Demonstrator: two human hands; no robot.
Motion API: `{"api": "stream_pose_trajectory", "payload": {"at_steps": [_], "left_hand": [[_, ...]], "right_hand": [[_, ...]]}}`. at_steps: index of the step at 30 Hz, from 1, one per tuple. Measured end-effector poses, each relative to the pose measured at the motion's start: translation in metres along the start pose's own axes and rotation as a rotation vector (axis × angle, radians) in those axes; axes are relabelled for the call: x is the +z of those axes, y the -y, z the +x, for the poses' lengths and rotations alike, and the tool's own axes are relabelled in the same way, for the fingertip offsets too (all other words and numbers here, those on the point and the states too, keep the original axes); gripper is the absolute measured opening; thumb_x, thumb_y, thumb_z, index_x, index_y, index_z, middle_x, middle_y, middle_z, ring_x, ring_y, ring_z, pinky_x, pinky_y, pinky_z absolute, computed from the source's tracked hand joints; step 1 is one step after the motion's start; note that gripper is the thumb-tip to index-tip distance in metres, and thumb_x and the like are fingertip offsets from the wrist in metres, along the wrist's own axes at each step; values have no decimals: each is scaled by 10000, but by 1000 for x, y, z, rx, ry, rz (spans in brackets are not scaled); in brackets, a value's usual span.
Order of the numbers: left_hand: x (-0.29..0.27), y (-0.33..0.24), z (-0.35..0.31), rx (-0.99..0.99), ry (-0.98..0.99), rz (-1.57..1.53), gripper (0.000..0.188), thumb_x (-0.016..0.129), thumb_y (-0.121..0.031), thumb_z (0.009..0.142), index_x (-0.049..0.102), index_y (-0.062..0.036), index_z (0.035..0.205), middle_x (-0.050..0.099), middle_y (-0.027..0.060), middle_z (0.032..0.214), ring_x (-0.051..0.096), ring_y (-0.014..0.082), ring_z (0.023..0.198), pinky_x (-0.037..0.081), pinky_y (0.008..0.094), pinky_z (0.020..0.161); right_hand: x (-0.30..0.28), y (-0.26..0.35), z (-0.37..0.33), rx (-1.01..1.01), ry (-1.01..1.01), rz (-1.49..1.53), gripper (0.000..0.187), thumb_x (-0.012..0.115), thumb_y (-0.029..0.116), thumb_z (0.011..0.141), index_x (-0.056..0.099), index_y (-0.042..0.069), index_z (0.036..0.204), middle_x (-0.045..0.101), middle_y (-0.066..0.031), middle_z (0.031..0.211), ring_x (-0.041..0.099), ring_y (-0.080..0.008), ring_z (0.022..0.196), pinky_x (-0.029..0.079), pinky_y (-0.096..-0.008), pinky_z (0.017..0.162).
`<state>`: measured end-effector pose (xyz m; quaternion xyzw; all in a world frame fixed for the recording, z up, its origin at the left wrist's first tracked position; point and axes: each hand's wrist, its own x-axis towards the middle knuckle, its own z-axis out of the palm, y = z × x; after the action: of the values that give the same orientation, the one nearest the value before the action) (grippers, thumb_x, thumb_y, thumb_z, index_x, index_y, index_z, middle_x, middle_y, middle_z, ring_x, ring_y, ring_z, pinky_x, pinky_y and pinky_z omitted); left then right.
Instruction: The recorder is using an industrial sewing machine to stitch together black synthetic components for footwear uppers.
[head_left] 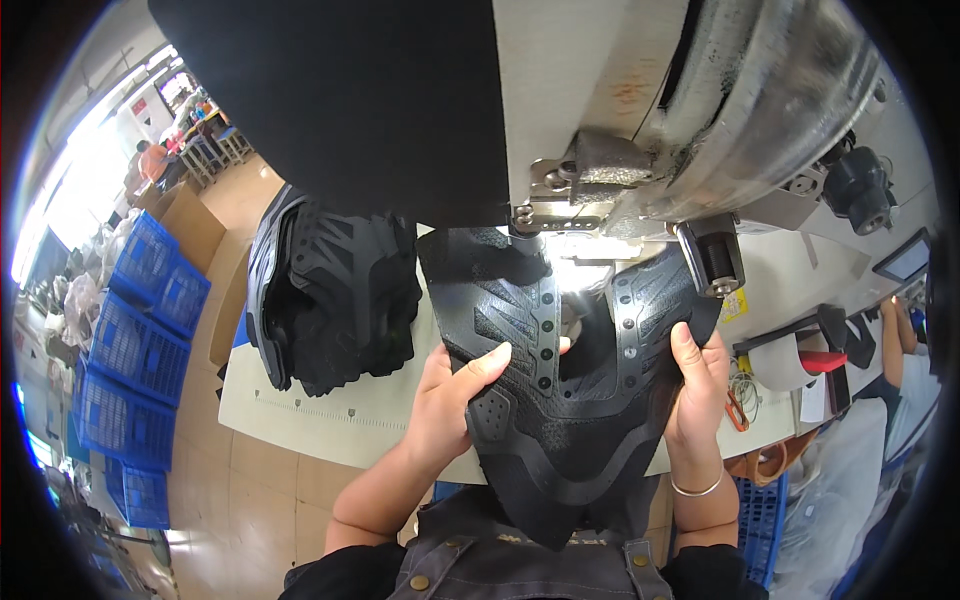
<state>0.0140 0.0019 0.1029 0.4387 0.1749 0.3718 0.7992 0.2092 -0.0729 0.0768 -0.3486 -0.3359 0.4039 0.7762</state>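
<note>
Left hand [462, 398] grips the black shoe upper's [560, 435] left side, thumb on top, most fingers hidden beneath | right hand [697, 390] grips its right side, thumb raised, fingers partly concealed | upper spread between both, far end under sewing machine [600, 90], stitching spot lost in glare | stacked uppers [340, 300] left on surface [290, 412], top cut off by black panel [350, 100]

Both hands grip a black shoe upper [590, 470] by its sides, the left hand [447, 402] on one edge and the right hand [697, 390] on the other, under a lit sewing machine [590, 60]. Left of it, a pile of black uppers [345, 290] sits on the pale table [300, 412]. Blue crates [138, 345] stand beyond at far left, and another person's arm [892, 345] shows at far right.
</note>
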Motion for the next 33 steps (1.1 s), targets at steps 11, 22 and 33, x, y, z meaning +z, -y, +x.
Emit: {"api": "stream_pose_trajectory", "payload": {"at_steps": [11,22,33], "left_hand": [[3,6,11,132,-93,148,315,361,-42,849,454,108,1110,574,247,1010,606,250,866,521,321,728],[-10,8,11,22,-90,183,308,440,-41,842,450,88,1122,571,196,1035,594,226,889,501,312,758],[-7,26,5,302,-192,477,350,564,-41,823,390,25,1119,522,71,1032,498,110,918,403,256,829]], "right_hand": [[-11,-17,9,10,-80,32,190,441,86,895,531,-2,1038,601,-94,998,588,-152,860,471,-279,779],[-7,-5,-10,86,15,-36,333,580,45,805,462,-24,1109,574,-75,1009,554,-122,872,441,-252,798],[-1,-3,-14,6,17,-270,268,580,83,827,497,-32,1054,579,-55,963,521,-85,846,421,-225,772]]}}
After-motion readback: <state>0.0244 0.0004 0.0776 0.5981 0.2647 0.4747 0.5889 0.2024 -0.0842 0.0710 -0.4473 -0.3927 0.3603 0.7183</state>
